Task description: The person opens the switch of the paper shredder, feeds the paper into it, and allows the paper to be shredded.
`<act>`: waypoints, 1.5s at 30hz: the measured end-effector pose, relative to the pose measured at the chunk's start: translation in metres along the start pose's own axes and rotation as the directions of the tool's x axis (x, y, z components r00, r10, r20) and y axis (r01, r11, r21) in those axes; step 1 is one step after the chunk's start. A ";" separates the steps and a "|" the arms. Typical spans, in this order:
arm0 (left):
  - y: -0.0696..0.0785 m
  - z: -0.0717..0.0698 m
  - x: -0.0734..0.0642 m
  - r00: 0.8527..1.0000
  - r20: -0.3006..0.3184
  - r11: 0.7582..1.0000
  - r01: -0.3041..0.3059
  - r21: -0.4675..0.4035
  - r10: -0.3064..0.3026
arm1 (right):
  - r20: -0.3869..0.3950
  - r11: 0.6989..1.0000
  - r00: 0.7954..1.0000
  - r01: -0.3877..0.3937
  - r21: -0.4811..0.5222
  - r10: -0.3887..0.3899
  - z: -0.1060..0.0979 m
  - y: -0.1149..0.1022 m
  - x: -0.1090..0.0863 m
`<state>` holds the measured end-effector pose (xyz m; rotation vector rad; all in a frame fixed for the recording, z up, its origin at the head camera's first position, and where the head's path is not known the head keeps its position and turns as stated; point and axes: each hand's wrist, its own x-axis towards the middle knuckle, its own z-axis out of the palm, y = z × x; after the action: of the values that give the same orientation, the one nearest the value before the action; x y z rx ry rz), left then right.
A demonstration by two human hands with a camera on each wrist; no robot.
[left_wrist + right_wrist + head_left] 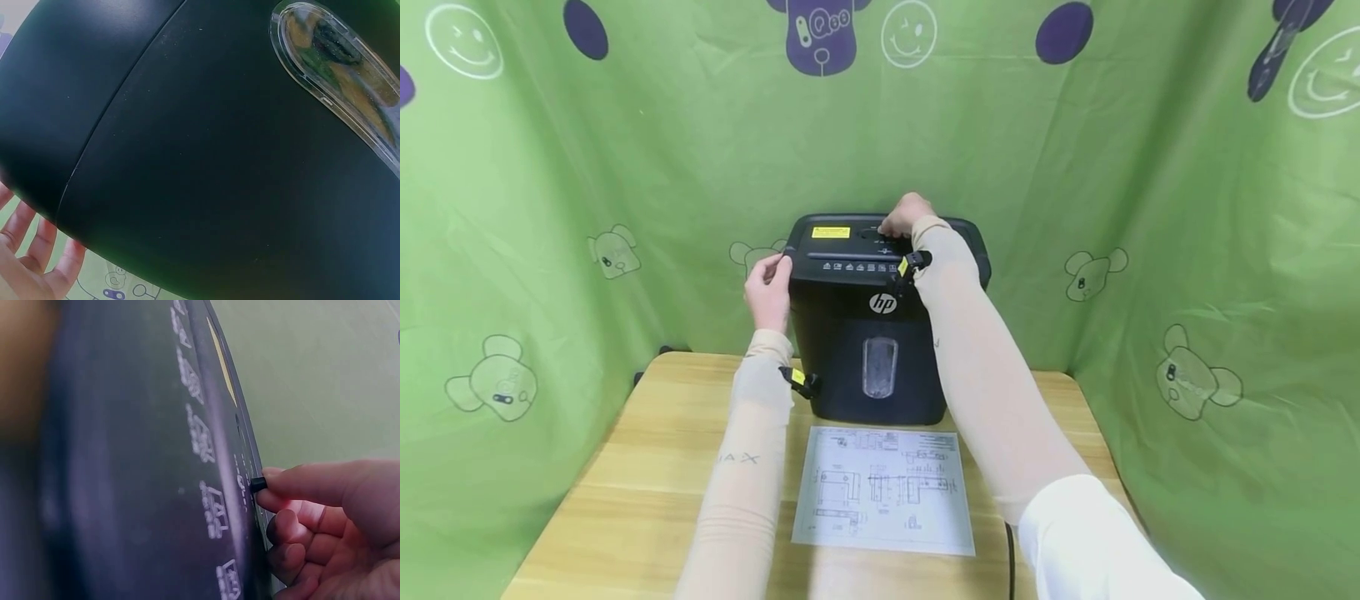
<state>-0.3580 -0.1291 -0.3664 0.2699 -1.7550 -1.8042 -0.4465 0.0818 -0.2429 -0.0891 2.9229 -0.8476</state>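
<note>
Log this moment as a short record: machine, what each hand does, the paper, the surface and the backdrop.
Main item: black box-shaped HP shredder, upright, clear rounded window in front
Left hand: touching the shredder's upper left edge
Right hand: thumb and finger pinching a small black knob on top
In front: white rectangular paper sheet with technical drawings, lying flat
Surface: light wooden table
Backdrop: green cartoon-printed curtain
</note>
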 end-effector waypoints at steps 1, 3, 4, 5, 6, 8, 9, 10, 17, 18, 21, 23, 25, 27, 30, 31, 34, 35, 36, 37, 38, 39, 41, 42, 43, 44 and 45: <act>0.000 0.000 0.000 1.000 -0.001 1.000 0.000 -0.001 0.000 | -0.004 1.000 1.000 0.006 0.005 -0.006 0.000 0.000 0.000; 0.001 0.001 0.000 1.000 -0.001 1.000 0.002 0.000 -0.002 | -0.007 1.000 1.000 0.018 0.012 -0.018 -0.001 0.002 -0.001; 0.001 0.001 0.000 1.000 -0.001 1.000 0.003 0.001 -0.003 | -0.009 1.000 1.000 0.025 0.018 -0.025 -0.002 0.003 -0.001; 0.001 0.001 -0.001 1.000 0.001 1.000 0.006 0.003 -0.006 | -0.011 0.999 1.000 0.029 0.022 -0.029 -0.002 0.004 0.000; 0.001 0.002 -0.001 1.000 0.002 1.000 0.009 0.004 -0.009 | -0.011 0.999 0.999 0.032 0.026 -0.031 -0.003 0.006 0.000; 0.001 0.004 -0.003 1.000 0.006 1.000 0.016 0.007 -0.016 | -0.007 0.999 0.999 0.038 0.030 -0.038 -0.004 0.010 0.000; 0.001 0.005 -0.003 1.000 0.008 1.000 0.015 0.006 -0.015 | -0.007 0.999 0.999 0.041 0.034 -0.040 -0.005 0.012 0.001; 0.001 0.006 -0.004 1.000 0.009 1.000 0.015 0.006 -0.015 | -0.006 0.998 0.999 0.045 0.039 -0.044 -0.006 0.014 0.001; 0.000 0.010 -0.004 1.000 0.014 1.000 0.005 -0.014 -0.005 | 0.020 0.979 0.999 0.042 0.201 -0.047 -0.013 0.028 -0.001; -0.001 0.010 -0.004 1.000 0.011 1.000 0.004 -0.017 -0.004 | 0.021 0.973 0.999 0.041 0.227 -0.047 -0.014 0.029 -0.003; -0.003 0.010 -0.002 1.000 0.004 1.000 0.002 -0.026 -0.002 | 0.019 0.963 0.999 0.042 0.266 -0.049 -0.018 0.033 -0.010; -0.005 0.010 -0.002 1.000 0.004 1.000 0.002 -0.027 -0.002 | 0.003 0.962 0.998 0.053 0.270 -0.056 -0.021 0.034 -0.016; -0.006 0.011 -0.002 1.000 0.008 1.000 0.006 -0.025 -0.006 | -0.023 0.964 0.997 0.076 0.255 -0.072 -0.026 0.036 -0.022; -0.007 0.011 -0.001 1.000 0.009 1.000 0.009 -0.020 -0.009 | -0.059 0.966 0.993 0.117 0.231 -0.106 -0.030 0.038 -0.029; -0.006 0.010 0.000 1.000 0.008 1.000 0.013 -0.021 -0.013 | -0.119 0.961 0.976 0.204 0.189 -0.183 -0.036 0.042 -0.040; -0.005 0.010 0.001 1.000 0.008 1.000 0.013 -0.025 -0.013 | -0.141 0.956 0.968 0.232 0.182 -0.208 -0.038 0.044 -0.045; -0.004 0.009 0.001 1.000 0.011 0.999 0.018 -0.045 -0.017 | -0.193 0.936 0.947 0.293 0.195 -0.256 -0.043 0.051 -0.060; -0.003 0.008 0.001 1.000 0.012 0.998 0.021 -0.055 -0.020 | -0.206 0.929 0.943 0.304 0.210 -0.261 -0.044 0.053 -0.065; -0.003 0.008 0.002 1.000 0.013 0.998 0.028 -0.063 -0.027 | -0.219 0.924 0.939 0.312 0.220 -0.264 -0.044 0.056 -0.071; -0.003 0.008 0.002 0.999 0.012 0.997 0.037 -0.074 -0.036 | -0.226 0.919 0.936 0.319 0.230 -0.268 -0.045 0.059 -0.076; -0.003 0.008 0.002 0.999 0.011 0.995 0.045 -0.085 -0.044 | -0.233 0.917 0.934 0.323 0.234 -0.269 -0.046 0.062 -0.081; -0.004 0.008 0.002 0.999 0.010 0.994 0.052 -0.097 -0.052 | -0.239 0.915 0.932 0.328 0.235 -0.272 -0.046 0.065 -0.085; -0.004 0.008 0.003 0.998 0.006 0.991 0.063 -0.114 -0.063 | -0.253 0.913 0.927 0.335 0.233 -0.276 -0.044 0.072 -0.093; -0.005 0.008 0.003 0.998 0.004 0.991 0.067 -0.119 -0.067 | -0.261 0.912 0.925 0.339 0.231 -0.278 -0.043 0.075 -0.095; -0.004 0.008 0.002 0.998 0.001 0.990 0.068 -0.123 -0.068 | -0.267 0.912 0.923 0.341 0.229 -0.278 -0.042 0.079 -0.098; -0.005 0.008 0.002 0.998 0.001 0.990 0.068 -0.126 -0.069 | -0.275 0.912 0.921 0.340 0.228 -0.275 -0.041 0.083 -0.100; -0.004 0.008 0.002 0.998 0.002 0.989 0.069 -0.127 -0.070 | -0.284 0.913 0.919 0.340 0.227 -0.272 -0.039 0.086 -0.101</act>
<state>-0.3649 -0.1241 -0.3692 0.2842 -1.6388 -1.9556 -0.3527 0.1838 -0.2487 -0.4689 3.0258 -1.3976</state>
